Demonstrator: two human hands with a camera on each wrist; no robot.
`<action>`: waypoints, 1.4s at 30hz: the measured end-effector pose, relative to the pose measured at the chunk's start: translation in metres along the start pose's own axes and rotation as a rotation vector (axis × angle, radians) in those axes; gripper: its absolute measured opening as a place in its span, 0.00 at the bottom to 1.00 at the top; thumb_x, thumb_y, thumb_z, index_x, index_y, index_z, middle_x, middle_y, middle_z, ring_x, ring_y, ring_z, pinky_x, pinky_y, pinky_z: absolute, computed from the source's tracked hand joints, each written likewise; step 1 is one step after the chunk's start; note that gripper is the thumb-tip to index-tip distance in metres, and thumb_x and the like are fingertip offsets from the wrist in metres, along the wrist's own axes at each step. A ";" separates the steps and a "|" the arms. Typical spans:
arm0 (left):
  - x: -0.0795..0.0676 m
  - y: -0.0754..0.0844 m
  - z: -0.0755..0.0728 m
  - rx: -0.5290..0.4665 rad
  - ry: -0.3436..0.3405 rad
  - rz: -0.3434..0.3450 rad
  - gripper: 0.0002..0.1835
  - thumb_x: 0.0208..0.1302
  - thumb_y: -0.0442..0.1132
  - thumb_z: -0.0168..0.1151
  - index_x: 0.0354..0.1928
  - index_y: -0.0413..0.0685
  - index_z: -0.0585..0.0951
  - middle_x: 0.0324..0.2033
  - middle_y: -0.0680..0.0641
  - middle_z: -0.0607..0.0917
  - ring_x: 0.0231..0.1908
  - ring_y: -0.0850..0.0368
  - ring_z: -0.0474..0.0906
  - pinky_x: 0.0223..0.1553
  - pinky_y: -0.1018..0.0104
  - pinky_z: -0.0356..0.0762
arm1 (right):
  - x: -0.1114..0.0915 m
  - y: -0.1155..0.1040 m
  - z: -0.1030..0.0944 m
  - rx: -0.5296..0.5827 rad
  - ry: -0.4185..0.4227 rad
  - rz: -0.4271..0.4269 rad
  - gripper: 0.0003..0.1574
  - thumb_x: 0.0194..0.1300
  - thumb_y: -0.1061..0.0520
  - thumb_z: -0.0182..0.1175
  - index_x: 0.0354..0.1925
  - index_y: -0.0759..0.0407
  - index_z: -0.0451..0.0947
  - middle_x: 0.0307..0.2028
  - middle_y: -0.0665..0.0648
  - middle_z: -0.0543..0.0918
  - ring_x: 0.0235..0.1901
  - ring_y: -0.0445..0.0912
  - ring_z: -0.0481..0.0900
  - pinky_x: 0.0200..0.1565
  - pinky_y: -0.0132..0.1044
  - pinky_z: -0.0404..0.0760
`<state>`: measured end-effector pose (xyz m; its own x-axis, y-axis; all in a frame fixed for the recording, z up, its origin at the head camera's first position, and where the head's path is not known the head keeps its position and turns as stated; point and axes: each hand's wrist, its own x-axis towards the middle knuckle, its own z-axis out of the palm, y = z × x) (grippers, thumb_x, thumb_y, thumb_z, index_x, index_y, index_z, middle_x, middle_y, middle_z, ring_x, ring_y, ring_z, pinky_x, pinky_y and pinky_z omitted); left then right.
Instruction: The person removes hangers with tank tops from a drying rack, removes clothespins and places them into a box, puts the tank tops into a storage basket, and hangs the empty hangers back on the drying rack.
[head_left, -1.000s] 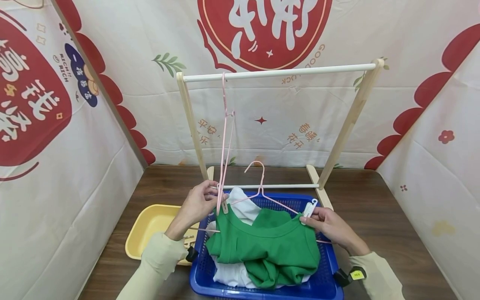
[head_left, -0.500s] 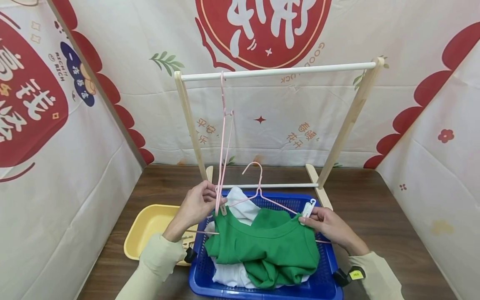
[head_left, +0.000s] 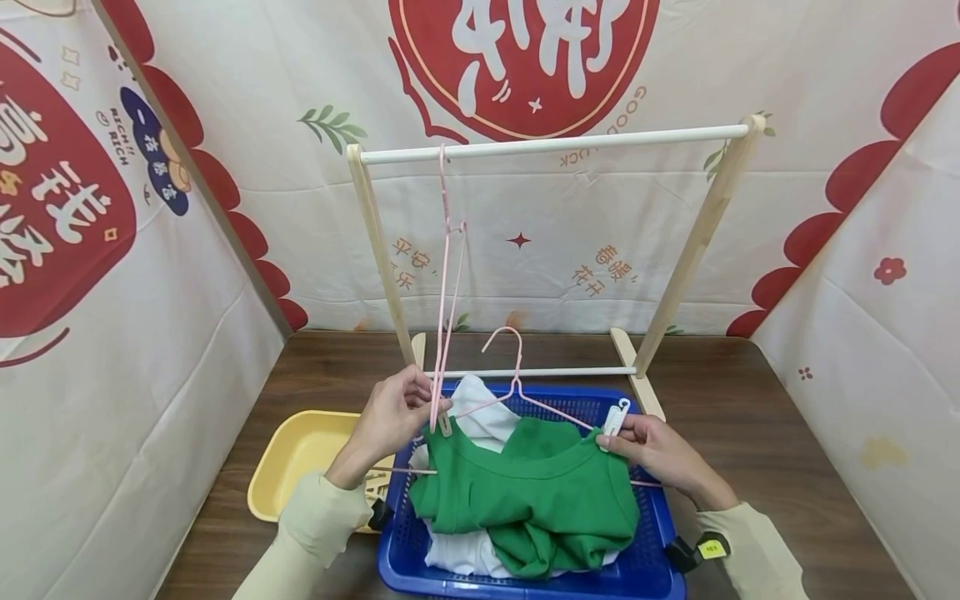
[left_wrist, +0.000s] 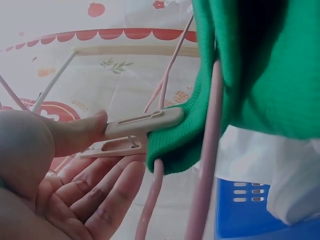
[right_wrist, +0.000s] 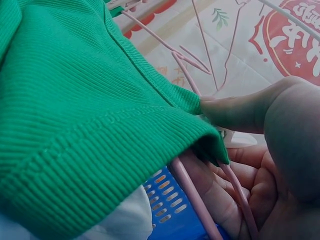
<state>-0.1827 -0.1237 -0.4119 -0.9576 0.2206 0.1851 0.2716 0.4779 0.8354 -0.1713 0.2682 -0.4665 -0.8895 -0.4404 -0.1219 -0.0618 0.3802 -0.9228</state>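
A green tank top (head_left: 532,483) lies over a blue basket (head_left: 660,542), its shoulder straps over a pink hanger (head_left: 517,367). My left hand (head_left: 390,417) pinches a pale clothespin (left_wrist: 145,122) between thumb and fingers; in the left wrist view its tip overlaps the strap edge on the hanger. At the other shoulder, my right hand (head_left: 663,454) grips the strap, thumb on the green cloth in the right wrist view. A white clothespin (head_left: 615,421) stands at that strap, its lower end partly behind the thumb. Whether that hand also holds it, I cannot tell.
Behind the basket rises a wooden rack with a white top bar (head_left: 555,147). Another pink hanger (head_left: 442,283) hangs from its left end, close to my left hand. White cloth (head_left: 480,408) lies in the basket. To the left is a yellow tray (head_left: 300,450) with several clothespins.
The left hand and its clothespin have shifted slightly down and left in the head view. My right hand has barely moved, and both keep their grips.
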 end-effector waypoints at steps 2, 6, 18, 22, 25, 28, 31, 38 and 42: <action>-0.001 0.000 0.000 0.001 0.006 0.010 0.11 0.56 0.34 0.73 0.33 0.46 0.78 0.27 0.50 0.87 0.25 0.62 0.82 0.26 0.70 0.75 | 0.000 0.000 0.000 0.003 -0.002 0.004 0.18 0.72 0.55 0.58 0.46 0.72 0.78 0.33 0.55 0.89 0.32 0.38 0.84 0.36 0.32 0.80; -0.002 -0.001 0.003 -0.039 0.048 0.017 0.10 0.57 0.31 0.72 0.30 0.45 0.77 0.25 0.49 0.87 0.24 0.63 0.81 0.25 0.71 0.76 | 0.000 0.000 0.000 0.004 -0.009 -0.005 0.18 0.72 0.56 0.58 0.46 0.72 0.78 0.33 0.56 0.89 0.32 0.38 0.84 0.37 0.32 0.80; -0.006 -0.002 0.004 -0.069 0.174 -0.024 0.09 0.59 0.28 0.69 0.30 0.43 0.77 0.28 0.47 0.88 0.28 0.51 0.84 0.30 0.70 0.79 | 0.001 0.001 -0.001 0.015 -0.012 0.001 0.18 0.72 0.56 0.58 0.47 0.73 0.78 0.35 0.59 0.89 0.33 0.38 0.84 0.38 0.32 0.80; -0.007 -0.002 0.002 -0.077 0.199 -0.030 0.09 0.58 0.28 0.70 0.31 0.43 0.77 0.26 0.46 0.87 0.27 0.47 0.83 0.29 0.70 0.78 | 0.001 0.001 -0.001 0.004 -0.012 0.000 0.18 0.72 0.56 0.58 0.47 0.73 0.78 0.36 0.59 0.89 0.33 0.38 0.84 0.38 0.32 0.81; -0.008 -0.001 0.001 -0.080 0.214 -0.029 0.08 0.59 0.29 0.70 0.32 0.43 0.77 0.27 0.46 0.87 0.27 0.48 0.83 0.29 0.70 0.78 | 0.001 0.002 -0.001 -0.002 -0.014 -0.007 0.18 0.72 0.56 0.58 0.47 0.73 0.78 0.36 0.59 0.89 0.33 0.38 0.84 0.38 0.32 0.81; -0.009 -0.001 -0.001 -0.093 0.232 -0.027 0.08 0.59 0.31 0.71 0.32 0.44 0.78 0.27 0.46 0.87 0.27 0.52 0.83 0.30 0.69 0.79 | 0.001 0.002 -0.001 0.000 -0.016 -0.013 0.18 0.72 0.57 0.58 0.47 0.73 0.78 0.35 0.58 0.89 0.33 0.37 0.84 0.38 0.32 0.81; -0.010 -0.001 -0.003 -0.100 0.261 -0.025 0.08 0.59 0.33 0.71 0.32 0.45 0.78 0.27 0.47 0.87 0.27 0.56 0.83 0.31 0.69 0.80 | 0.001 0.002 -0.001 0.001 -0.018 -0.017 0.17 0.72 0.57 0.58 0.46 0.73 0.78 0.34 0.58 0.89 0.32 0.37 0.83 0.37 0.32 0.80; -0.013 0.000 -0.010 -0.099 0.288 -0.023 0.08 0.60 0.35 0.71 0.34 0.45 0.79 0.28 0.47 0.87 0.28 0.50 0.83 0.31 0.70 0.80 | 0.000 0.003 -0.001 0.005 -0.019 -0.024 0.17 0.72 0.57 0.58 0.46 0.73 0.78 0.34 0.58 0.89 0.32 0.37 0.83 0.37 0.32 0.80; -0.015 0.000 -0.015 -0.119 0.295 -0.029 0.09 0.61 0.35 0.71 0.35 0.43 0.78 0.30 0.45 0.87 0.29 0.52 0.84 0.32 0.70 0.81 | 0.000 0.003 -0.002 0.003 -0.017 -0.016 0.17 0.72 0.57 0.58 0.46 0.73 0.78 0.34 0.58 0.89 0.32 0.37 0.83 0.37 0.32 0.80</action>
<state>-0.1693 -0.1397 -0.4066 -0.9561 -0.0562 0.2876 0.2469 0.3739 0.8940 -0.1722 0.2706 -0.4683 -0.8808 -0.4598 -0.1132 -0.0743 0.3704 -0.9259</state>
